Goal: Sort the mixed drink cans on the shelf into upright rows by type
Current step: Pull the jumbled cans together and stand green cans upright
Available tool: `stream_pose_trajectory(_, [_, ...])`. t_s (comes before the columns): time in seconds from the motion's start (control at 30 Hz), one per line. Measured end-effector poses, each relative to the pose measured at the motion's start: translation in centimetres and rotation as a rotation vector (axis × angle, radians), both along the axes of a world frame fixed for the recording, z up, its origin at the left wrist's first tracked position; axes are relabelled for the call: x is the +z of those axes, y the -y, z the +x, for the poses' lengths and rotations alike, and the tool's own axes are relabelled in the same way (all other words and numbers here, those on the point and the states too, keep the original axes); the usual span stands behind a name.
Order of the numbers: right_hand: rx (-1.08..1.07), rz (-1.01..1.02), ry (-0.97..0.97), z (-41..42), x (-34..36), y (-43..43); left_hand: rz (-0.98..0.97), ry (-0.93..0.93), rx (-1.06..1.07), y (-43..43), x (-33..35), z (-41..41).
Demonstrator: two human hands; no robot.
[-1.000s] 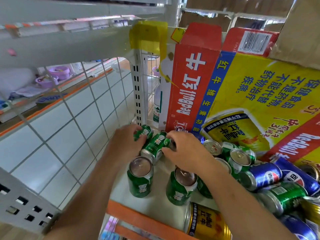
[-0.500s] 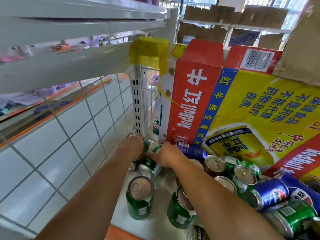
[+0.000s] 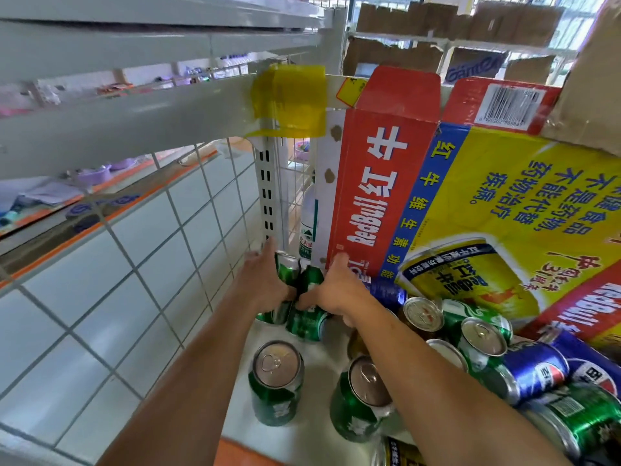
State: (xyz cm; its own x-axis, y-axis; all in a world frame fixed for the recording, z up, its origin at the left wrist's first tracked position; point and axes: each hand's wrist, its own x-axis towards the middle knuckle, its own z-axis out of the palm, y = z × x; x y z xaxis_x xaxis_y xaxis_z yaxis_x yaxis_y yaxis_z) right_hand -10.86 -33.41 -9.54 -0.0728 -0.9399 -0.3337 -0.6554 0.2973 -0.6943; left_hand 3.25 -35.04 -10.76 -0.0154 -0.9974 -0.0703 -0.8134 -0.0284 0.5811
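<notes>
**Q:** Where are the hands?
**A:** At the back-left corner of the white metal shelf (image 3: 316,435). The left hand (image 3: 265,284) grips a green aluminium can (image 3: 286,264), near upright. The right hand (image 3: 337,290) clasps a second green can (image 3: 307,322), tilted, touching it.
**Q:** The next move?
**A:** Likely standing the tilted can's long axis vertical, behind the upright green pair (image 3: 277,381).

Gold can (image 3: 398,454) (bottom edge) is cut off; water bottle (image 3: 307,227) half hidden behind carton (image 3: 379,183).
</notes>
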Motion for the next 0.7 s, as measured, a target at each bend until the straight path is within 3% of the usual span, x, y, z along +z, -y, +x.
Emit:
stream_pose_trajectory(0.2, [0.173,-0.157,-0.276,-1.7,1.2,-1.5,-0.108,-0.217,0.045,-2.0,-0.7,-0.4])
stream_pose_trajectory(0.33, [0.271,-0.222,-0.405,-2.5,1.1,-2.4,-0.148,-0.167,-0.011,-3.4,-1.2,-0.4])
stream_pose_trajectory(0.5, [0.273,-0.241,-0.432,-3.3,0.7,-3.1,-0.144,-0.141,-0.104,-4.4,-0.5,0.2])
stream_pose_trajectory(0.7, [0.293,-0.223,-0.382,-4.0,1.9,-4.0,0.028,-0.284,-0.079,-4.5,0.9,0.7])
